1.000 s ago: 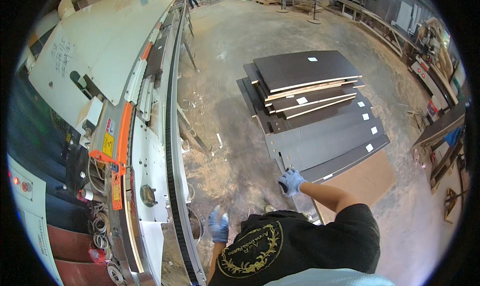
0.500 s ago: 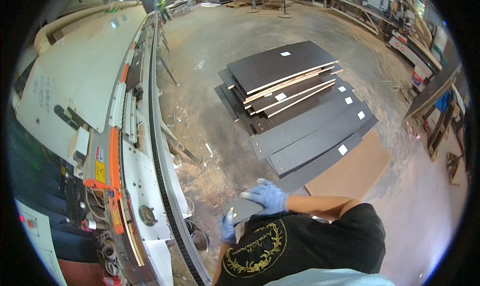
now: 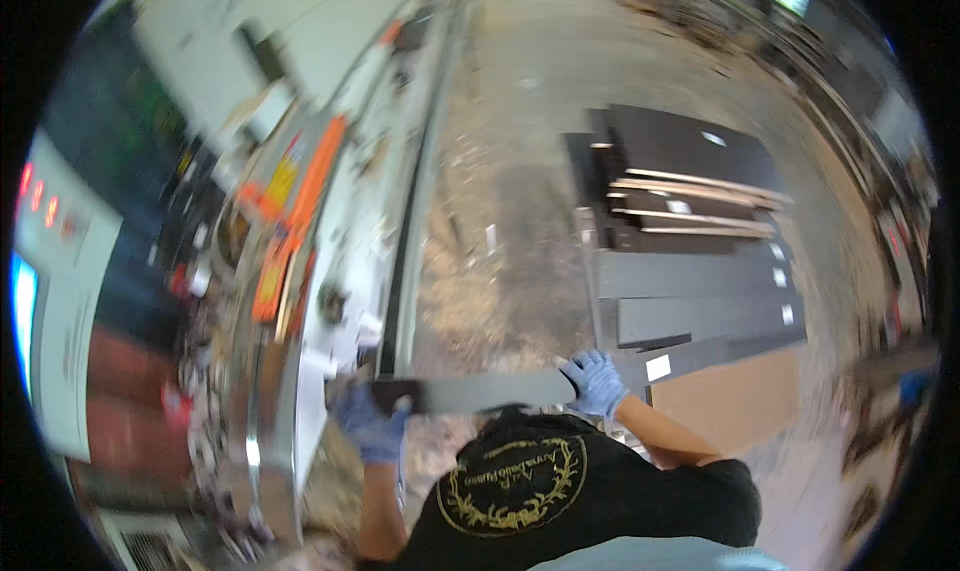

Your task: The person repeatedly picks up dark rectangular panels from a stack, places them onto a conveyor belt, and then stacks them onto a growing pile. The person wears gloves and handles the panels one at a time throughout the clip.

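A narrow dark grey board (image 3: 490, 393) lies level across the front of my body, held up between both hands. My left hand (image 3: 368, 423), in a blue glove, grips its left end, with the thumb over the near edge; this hand is smeared by motion. At the other end, my right hand (image 3: 597, 383), gloved alike, has its fingers closed round the board. To the right, a stack of dark panels (image 3: 690, 151) with pale raw edges rests on the floor, and long grey strips (image 3: 700, 316) with white labels lie on its near side.
Along the left runs a long machine with an orange guard (image 3: 315, 176) and a metal rail (image 3: 415, 241). A control panel (image 3: 65, 271) with red lights stands at far left. A brown sheet (image 3: 735, 391) lies under the strips. Dust and scraps litter the floor (image 3: 470, 301).
My view has swung left toward the machine. The board has come up off the pile side, turned crosswise, and my hands have spread to its two ends.
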`<action>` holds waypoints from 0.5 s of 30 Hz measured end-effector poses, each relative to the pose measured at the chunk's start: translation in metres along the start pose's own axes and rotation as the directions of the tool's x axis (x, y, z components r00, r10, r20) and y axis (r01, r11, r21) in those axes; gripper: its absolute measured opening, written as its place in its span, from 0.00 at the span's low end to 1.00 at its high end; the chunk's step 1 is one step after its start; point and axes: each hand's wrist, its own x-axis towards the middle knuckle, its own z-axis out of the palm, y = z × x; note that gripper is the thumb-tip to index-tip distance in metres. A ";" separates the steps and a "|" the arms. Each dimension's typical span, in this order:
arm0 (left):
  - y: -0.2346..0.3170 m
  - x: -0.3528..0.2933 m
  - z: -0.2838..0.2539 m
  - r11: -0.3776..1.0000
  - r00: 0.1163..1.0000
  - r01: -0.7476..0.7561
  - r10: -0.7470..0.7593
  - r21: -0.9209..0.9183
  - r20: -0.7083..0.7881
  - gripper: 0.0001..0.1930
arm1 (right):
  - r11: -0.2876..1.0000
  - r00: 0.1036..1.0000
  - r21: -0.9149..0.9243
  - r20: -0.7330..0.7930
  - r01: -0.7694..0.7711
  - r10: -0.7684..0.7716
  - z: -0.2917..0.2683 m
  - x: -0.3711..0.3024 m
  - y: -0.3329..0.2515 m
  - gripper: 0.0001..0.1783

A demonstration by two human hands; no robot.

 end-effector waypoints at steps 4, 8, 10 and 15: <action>0.023 -0.015 0.001 0.971 0.777 -0.207 0.239 -0.123 0.583 0.39 | 0.967 0.944 -0.029 -0.211 0.254 -0.255 -0.007 0.051 -0.074 0.39; 0.007 -0.028 -0.008 0.976 0.835 -0.198 0.215 -0.088 0.506 0.41 | 0.884 0.882 -0.014 -0.058 0.467 -0.467 -0.008 0.085 -0.146 0.40; -0.006 -0.039 -0.027 0.998 0.805 -0.023 0.056 -0.063 0.591 0.41 | 0.846 0.846 0.027 -0.011 0.533 -0.533 -0.004 0.091 -0.174 0.41; -0.059 -0.069 -0.075 0.990 0.892 0.132 -0.094 -0.055 0.442 0.37 | 0.675 0.692 0.179 -0.308 0.716 -0.653 -0.015 0.101 -0.218 0.39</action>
